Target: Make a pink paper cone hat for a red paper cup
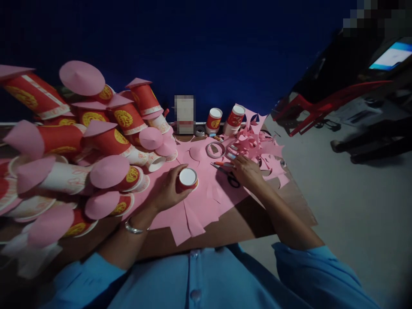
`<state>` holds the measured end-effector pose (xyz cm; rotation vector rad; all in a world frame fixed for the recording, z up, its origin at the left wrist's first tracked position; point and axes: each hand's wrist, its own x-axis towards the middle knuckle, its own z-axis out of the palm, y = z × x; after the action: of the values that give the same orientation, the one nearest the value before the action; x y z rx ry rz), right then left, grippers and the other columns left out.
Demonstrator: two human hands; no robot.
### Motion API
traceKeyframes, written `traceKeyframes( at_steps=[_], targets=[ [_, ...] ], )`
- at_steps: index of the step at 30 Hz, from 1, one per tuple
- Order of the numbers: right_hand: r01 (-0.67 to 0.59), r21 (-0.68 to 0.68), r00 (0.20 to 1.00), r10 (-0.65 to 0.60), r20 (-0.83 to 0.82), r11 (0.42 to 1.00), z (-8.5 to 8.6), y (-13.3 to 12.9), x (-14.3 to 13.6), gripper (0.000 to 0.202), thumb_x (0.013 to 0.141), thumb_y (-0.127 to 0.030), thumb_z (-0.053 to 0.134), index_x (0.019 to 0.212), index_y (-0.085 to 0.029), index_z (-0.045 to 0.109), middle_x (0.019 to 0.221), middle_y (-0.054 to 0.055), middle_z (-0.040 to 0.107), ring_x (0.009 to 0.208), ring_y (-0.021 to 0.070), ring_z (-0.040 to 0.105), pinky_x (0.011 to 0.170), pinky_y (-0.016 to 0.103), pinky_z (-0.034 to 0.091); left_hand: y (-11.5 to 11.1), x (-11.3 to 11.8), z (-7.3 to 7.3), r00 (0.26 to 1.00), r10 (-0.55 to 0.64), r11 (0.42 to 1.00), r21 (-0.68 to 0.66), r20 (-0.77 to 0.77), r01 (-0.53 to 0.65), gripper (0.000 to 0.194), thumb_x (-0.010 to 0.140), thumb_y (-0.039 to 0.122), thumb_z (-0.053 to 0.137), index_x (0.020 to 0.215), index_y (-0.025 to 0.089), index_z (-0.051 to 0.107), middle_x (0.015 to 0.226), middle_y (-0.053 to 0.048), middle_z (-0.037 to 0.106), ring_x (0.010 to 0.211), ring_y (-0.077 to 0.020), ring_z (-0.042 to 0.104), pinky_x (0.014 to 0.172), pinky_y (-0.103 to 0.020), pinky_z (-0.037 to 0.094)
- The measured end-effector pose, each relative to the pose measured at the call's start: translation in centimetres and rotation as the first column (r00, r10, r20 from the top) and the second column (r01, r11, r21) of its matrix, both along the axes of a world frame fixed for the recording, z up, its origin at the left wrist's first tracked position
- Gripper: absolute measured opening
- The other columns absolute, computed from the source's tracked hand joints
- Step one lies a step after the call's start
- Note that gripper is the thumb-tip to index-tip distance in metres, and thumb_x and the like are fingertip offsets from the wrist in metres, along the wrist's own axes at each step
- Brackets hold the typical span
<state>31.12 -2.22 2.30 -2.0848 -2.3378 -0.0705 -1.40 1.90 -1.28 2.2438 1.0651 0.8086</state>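
Note:
My left hand (172,189) is wrapped around a red paper cup (188,177), its pale round end facing up. Over on the right, the fingers of my right hand (247,171) are bent down at a small blue-and-white item (231,156) whose kind I cannot make out. Close to that hand lie scissors (234,180) with dark handles and an orange pen-like stick (222,163). A pink paper cone (196,153) and a roll of tape (215,149) rest beyond the cup. Pink paper sheets (199,210) spread beneath.
Many red and white cups with pink cone tops (109,171) crowd the left. Two cup stacks (214,120) stand at the back, by a blurred upright box (185,113). Pink scraps (257,143) pile at right. A red chair (309,111) and a person's legs (367,143) are beyond.

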Motion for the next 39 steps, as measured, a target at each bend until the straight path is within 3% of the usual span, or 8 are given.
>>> traceKeyframes(
  at_steps=[3,7,12,22,27,33,36,39],
  targets=[
    [0.004,0.031,1.000,-0.004,-0.006,1.000,0.4,0.6,-0.3,0.023,0.105,-0.027,0.058,0.113,-0.015,0.076,0.114,0.015,0.076,0.107,0.0279,0.069,0.086,0.035,0.051,-0.1,0.0,0.3,1.000,-0.030,1.000,0.002,-0.003,0.030,0.074,0.083,0.036,0.082,0.147,0.024,0.047,0.140,-0.015,0.069,0.126,-0.0336,0.070,0.107,-0.051,0.059],
    [-0.043,0.042,0.998,0.044,-0.033,0.998,0.6,2.5,-1.1,0.024,0.105,-0.023,0.056,0.103,-0.014,0.079,0.109,0.016,0.076,0.107,0.0278,0.068,0.085,0.035,0.049,-0.1,-0.1,0.5,0.998,-0.052,0.998,-0.037,0.017,0.053,0.076,0.082,0.035,0.083,0.147,0.025,0.046,0.144,-0.015,0.066,0.132,-0.0336,0.067,0.112,-0.052,0.056],
    [-0.059,0.060,0.998,0.061,-0.036,0.996,0.3,4.4,-2.0,0.022,0.103,-0.024,0.061,0.103,-0.013,0.081,0.113,0.016,0.076,0.111,0.0292,0.067,0.088,0.035,0.048,0.2,-0.4,0.4,0.992,-0.093,0.990,-0.096,0.086,0.101,0.082,0.080,0.037,0.086,0.149,0.024,0.043,0.149,-0.016,0.063,0.137,-0.0330,0.064,0.115,-0.053,0.054],
    [-0.083,0.113,0.995,0.089,-0.047,0.990,-0.1,3.3,-1.9,0.026,0.105,-0.033,0.061,0.102,-0.015,0.079,0.110,0.015,0.077,0.104,0.0298,0.067,0.081,0.036,0.050,0.9,-0.6,-0.6,0.940,-0.140,0.953,-0.216,0.312,0.213,0.079,0.087,0.045,0.081,0.152,0.024,0.041,0.149,-0.019,0.063,0.140,-0.0324,0.062,0.115,-0.052,0.055],
    [-0.095,0.083,0.992,0.101,-0.081,0.992,0.4,3.2,-2.8,0.026,0.107,-0.028,0.056,0.104,-0.015,0.078,0.112,0.016,0.077,0.105,0.0299,0.071,0.084,0.037,0.053,1.1,-0.4,-0.7,0.908,-0.050,0.929,-0.313,0.415,0.195,0.061,0.096,0.053,0.064,0.147,0.022,0.048,0.146,-0.019,0.066,0.138,-0.0323,0.064,0.114,-0.053,0.055],
    [-0.139,0.120,0.976,0.157,-0.153,0.983,0.8,4.7,-4.5,0.019,0.099,-0.024,0.067,0.115,-0.017,0.076,0.122,0.016,0.075,0.120,0.0309,0.068,0.096,0.038,0.054,1.2,-0.1,-0.3,0.907,0.072,0.918,-0.382,0.414,0.101,0.046,0.098,0.057,0.057,0.129,0.022,0.060,0.133,-0.015,0.072,0.126,-0.0291,0.070,0.106,-0.047,0.060],
    [-0.155,0.140,0.963,0.182,-0.201,0.978,0.6,5.9,-5.4,0.032,0.097,-0.021,0.068,0.128,-0.016,0.071,0.132,0.017,0.073,0.126,0.0317,0.065,0.102,0.041,0.054,1.2,0.1,-0.3,0.911,0.105,0.926,-0.373,0.398,0.056,0.043,0.097,0.055,0.057,0.124,0.021,0.062,0.126,-0.013,0.074,0.116,-0.0281,0.073,0.097,-0.045,0.063],
    [-0.182,0.141,0.944,0.214,-0.253,0.973,0.0,7.3,-6.1,0.049,0.098,-0.024,0.067,0.144,-0.011,0.061,0.142,0.020,0.069,0.133,0.0331,0.063,0.113,0.046,0.049,1.2,0.2,-0.4,0.902,0.128,0.934,-0.356,0.412,0.029,0.041,0.097,0.054,0.058,0.122,0.021,0.062,0.125,-0.013,0.075,0.117,-0.0273,0.073,0.099,-0.044,0.063]
  ],
)
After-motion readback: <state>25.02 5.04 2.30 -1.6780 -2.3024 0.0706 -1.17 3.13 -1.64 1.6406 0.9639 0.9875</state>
